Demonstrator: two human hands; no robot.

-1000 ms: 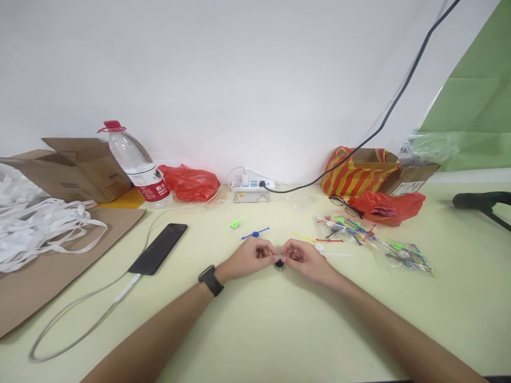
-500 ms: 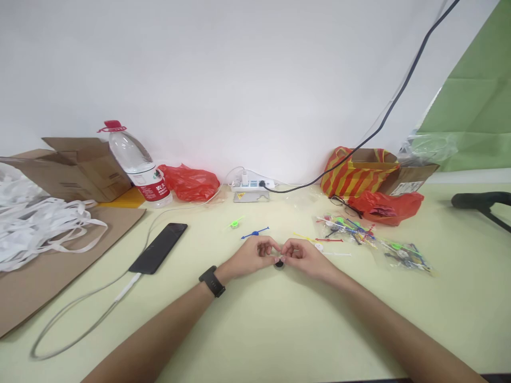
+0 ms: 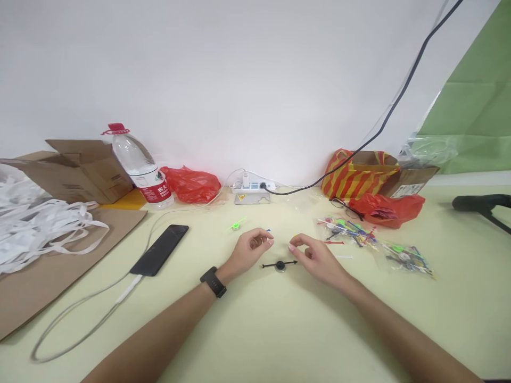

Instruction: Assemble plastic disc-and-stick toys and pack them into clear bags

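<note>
A black arrow spinner (image 3: 280, 265) with a round hub on a clear base lies flat on the table between my hands. Just behind its left end is my left hand (image 3: 248, 250), fingers curled loosely, thumb and forefinger slightly apart, holding nothing. My right hand (image 3: 317, 258) hovers near the arrow's tip, open, its fingers bent and bare of any object. Behind my hands a green spinner (image 3: 236, 226) lies on the table. Parts of blue, yellow, red and white arrows show around my fingers, mostly hidden on the left.
Bags of coloured spinner parts (image 3: 347, 231) lie to the right, with glasses and a red plastic bag (image 3: 389, 209) behind. A phone (image 3: 159, 250) on a charging cable lies left, near a water bottle (image 3: 141, 167). A power strip (image 3: 253, 186) stands against the wall.
Both hands have let go of the black spinner and moved apart, left hand to the left and right hand to the right. The whole arrow now shows.
</note>
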